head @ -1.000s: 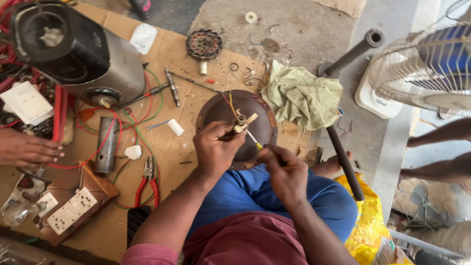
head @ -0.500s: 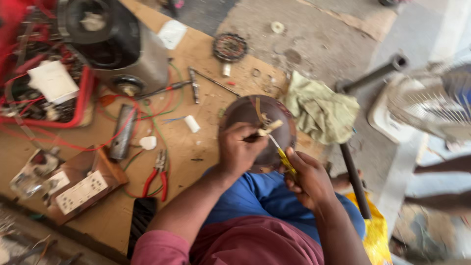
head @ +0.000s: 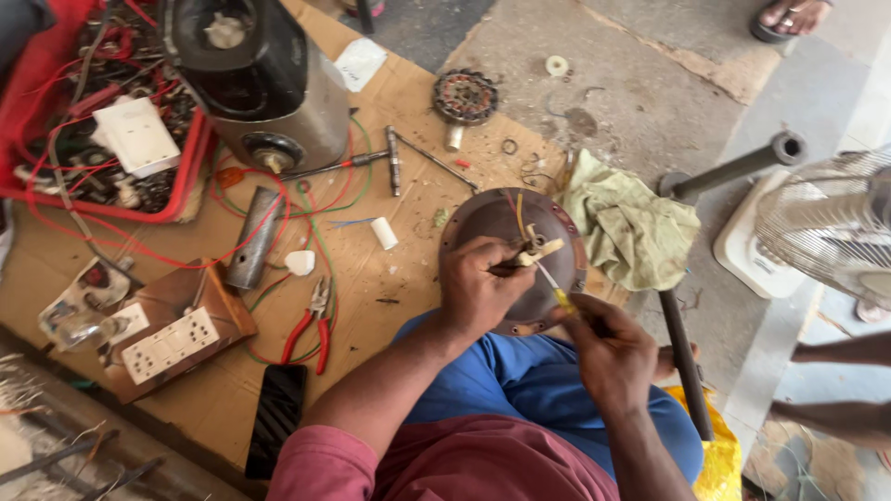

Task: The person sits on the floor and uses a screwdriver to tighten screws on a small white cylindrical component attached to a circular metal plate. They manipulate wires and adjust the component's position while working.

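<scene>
Hands over round brown motor cover (head: pixel 483 223): left hand (head: pixel 478 288) pinches wires, right hand (head: pixel 613 348) grips yellow screwdriver (head: pixel 555 289).

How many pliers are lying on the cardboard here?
1. The red-handled pliers lie on the brown cardboard sheet, left of the person's left hand and above the black phone. More could be buried in the red tray of wires.

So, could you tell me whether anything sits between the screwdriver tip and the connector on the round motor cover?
Nothing visible does: the screwdriver in the right hand already reaches the connector, which the left hand steadies.
</scene>
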